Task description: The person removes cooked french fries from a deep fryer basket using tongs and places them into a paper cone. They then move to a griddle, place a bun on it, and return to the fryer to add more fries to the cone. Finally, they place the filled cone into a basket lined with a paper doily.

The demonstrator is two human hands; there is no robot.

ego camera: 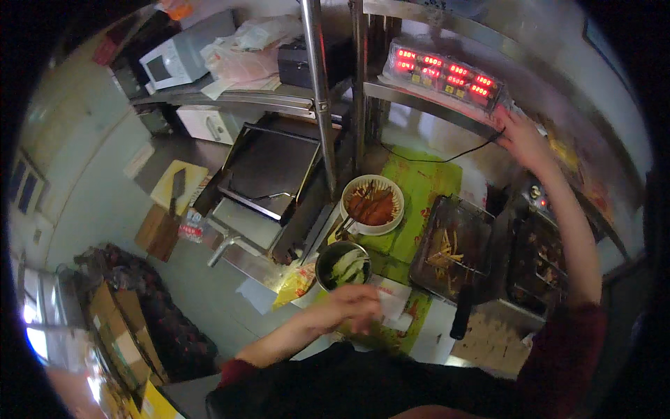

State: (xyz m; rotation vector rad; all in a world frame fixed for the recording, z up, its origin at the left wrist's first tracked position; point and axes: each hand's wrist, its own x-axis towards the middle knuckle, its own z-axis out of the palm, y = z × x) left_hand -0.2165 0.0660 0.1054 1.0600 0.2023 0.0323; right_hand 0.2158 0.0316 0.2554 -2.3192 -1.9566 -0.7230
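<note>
My right hand (515, 131) is raised at the right end of a plastic-wrapped panel of red digital timers (445, 73); its fingertips touch or nearly touch the panel. My left hand (356, 306), slightly blurred, hovers just below a metal bowl (344, 266) with pale green food in it; whether its fingers hold anything is not clear. A white paper packet (392, 297) lies beside that hand. Behind the metal bowl stands a white ribbed bowl (372, 205) of orange-red food with tongs resting in it. A fryer basket (453, 249) holding some fries sits to the right, its black handle towards me.
A second fryer vat (539, 262) with floating bits lies at the far right. A flat griddle (272, 170), a vertical steel post (319, 94) and a yellow cutting board (179, 186) with a knife are on the left. A shelf holds a microwave (178, 57). Cardboard boxes (123, 335) stand lower left.
</note>
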